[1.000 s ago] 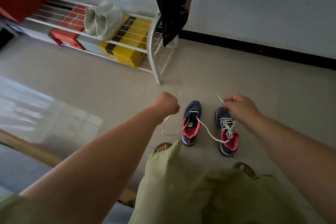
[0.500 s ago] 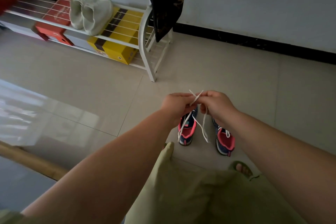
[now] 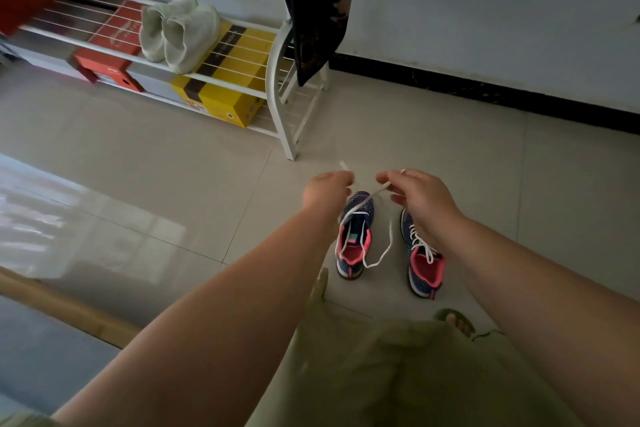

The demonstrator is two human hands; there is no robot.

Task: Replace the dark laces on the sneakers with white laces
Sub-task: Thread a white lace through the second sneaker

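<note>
The white lace (image 3: 363, 239) hangs in a loop above the unlaced left sneaker (image 3: 355, 236), its ends pinched in the left hand (image 3: 325, 192) and right hand (image 3: 415, 196). Lacing of this second shoe looks about to start; next, the tips must find the lowest eyelets. The laced sneaker (image 3: 422, 253) sits under the right wrist.

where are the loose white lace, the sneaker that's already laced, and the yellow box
loose white lace (image 3: 378, 258): head view, on the hanging loop's low bend.
laced sneaker (image 3: 423, 255): head view, on its white lacing, beside the right forearm.
yellow box (image 3: 221, 104): head view, on its front face under the rack's shelf.
</note>
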